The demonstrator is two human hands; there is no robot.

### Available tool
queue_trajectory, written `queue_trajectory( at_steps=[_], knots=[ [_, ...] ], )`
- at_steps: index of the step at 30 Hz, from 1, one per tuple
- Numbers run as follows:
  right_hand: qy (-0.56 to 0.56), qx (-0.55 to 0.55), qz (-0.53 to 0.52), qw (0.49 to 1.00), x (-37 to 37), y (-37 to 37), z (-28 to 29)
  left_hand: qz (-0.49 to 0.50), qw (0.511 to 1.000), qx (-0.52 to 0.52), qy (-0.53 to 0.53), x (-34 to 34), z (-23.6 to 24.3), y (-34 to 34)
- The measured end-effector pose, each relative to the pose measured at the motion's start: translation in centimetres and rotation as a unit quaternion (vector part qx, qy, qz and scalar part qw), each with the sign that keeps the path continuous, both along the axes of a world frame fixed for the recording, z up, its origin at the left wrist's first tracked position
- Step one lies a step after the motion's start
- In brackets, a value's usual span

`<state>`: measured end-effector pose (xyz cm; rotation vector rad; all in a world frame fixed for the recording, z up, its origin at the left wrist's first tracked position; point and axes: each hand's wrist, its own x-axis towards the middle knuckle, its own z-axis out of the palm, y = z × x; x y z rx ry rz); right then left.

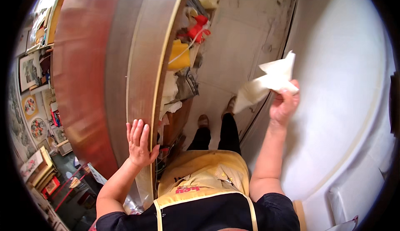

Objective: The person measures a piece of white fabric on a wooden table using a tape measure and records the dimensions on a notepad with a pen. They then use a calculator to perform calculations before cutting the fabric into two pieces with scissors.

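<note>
My left hand (pixel 139 144) lies flat, fingers spread, on the grey border of a long reddish-brown table top (pixel 87 77), close to its pale front edge. My right hand (pixel 284 102) is raised over a large white sheet surface (pixel 337 85) on my right and pinches a crumpled white cloth or paper (pixel 268 82) that sticks up and hangs to the left of the fingers. I stand between the two surfaces in a yellow apron (pixel 204 177), with my feet visible on the floor below.
Under the table's edge sit a yellow box (pixel 179 56), a red object (pixel 197 29) with white cord, and bundled cloths. The floor is pale concrete (pixel 241 43). Framed pictures (pixel 29 70) and stacked frames stand at the far left.
</note>
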<state>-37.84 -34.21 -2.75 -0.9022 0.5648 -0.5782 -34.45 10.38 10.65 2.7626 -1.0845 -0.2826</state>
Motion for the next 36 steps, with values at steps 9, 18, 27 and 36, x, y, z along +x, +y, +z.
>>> queue_trajectory(
  at_steps=[9,18,27,36],
  knots=[
    [-0.224,-0.621,0.035,0.750,21.5,6.8,34.3,0.027,0.999,-0.022,0.028,0.7,3.4,0.1],
    [-0.392,-0.810,0.347,0.264,26.3,22.2,30.6,0.060,0.990,-0.113,0.056,0.5,2.9,0.8],
    [-0.162,-0.651,0.674,0.310,23.8,14.6,24.0,0.363,0.822,-0.429,0.094,4.4,4.3,-0.2],
    [0.116,-0.663,0.364,0.644,36.3,17.9,19.6,0.450,0.708,-0.511,0.188,16.8,-0.3,-8.3]
  ],
)
